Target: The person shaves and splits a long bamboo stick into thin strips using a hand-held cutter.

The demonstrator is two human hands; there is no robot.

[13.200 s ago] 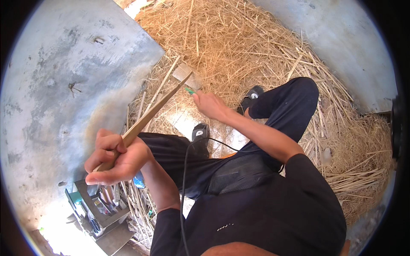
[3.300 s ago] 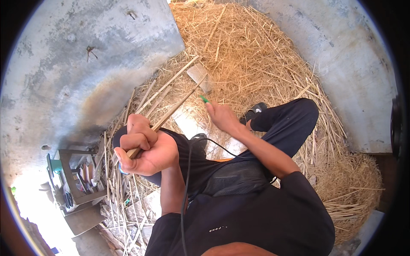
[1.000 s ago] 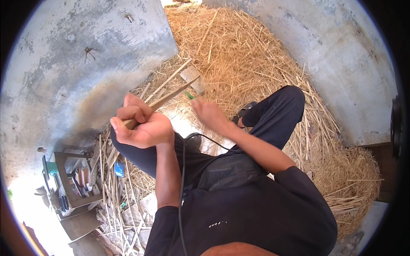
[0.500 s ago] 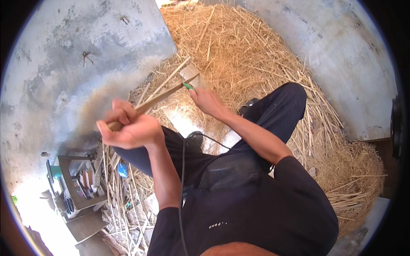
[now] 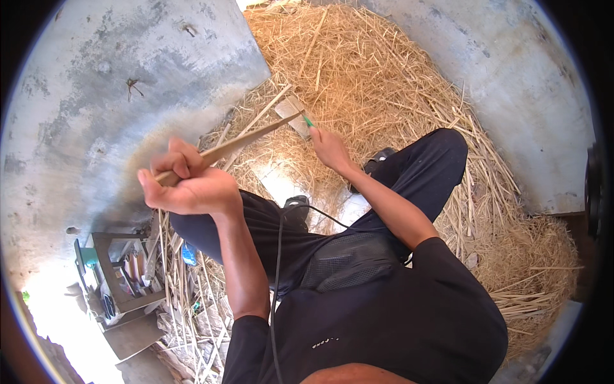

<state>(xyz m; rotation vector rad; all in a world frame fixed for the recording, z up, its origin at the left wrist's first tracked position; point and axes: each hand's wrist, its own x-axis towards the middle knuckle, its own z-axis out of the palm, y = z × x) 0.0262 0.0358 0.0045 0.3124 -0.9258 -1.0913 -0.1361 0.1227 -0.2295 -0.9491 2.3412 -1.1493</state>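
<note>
My left hand (image 5: 208,190), raised at the left, is closed around the near end of a long wooden strip (image 5: 240,142). The strip slants up to the right and narrows to a thin point. At that tip, my right hand (image 5: 330,148) grips a small green-ended tool (image 5: 307,120); most of it is hidden in the fingers, so its exact kind cannot be made out. The tool's green end is very near or touching the strip's point. Below, behind the strip, a pale flat block (image 5: 291,110) lies among the shavings.
A large heap of straw-coloured shavings (image 5: 358,70) spreads ahead, between grey walls (image 5: 160,45). My bent legs (image 5: 422,166) flank the work. A dark cable (image 5: 279,256) hangs across my front. At the left stand a small wooden shelf (image 5: 105,256) with items, and loose sticks (image 5: 176,275).
My right hand with the green tool has slid outward along the strip to its tip, away from my left hand. The left hand has shifted slightly left.
</note>
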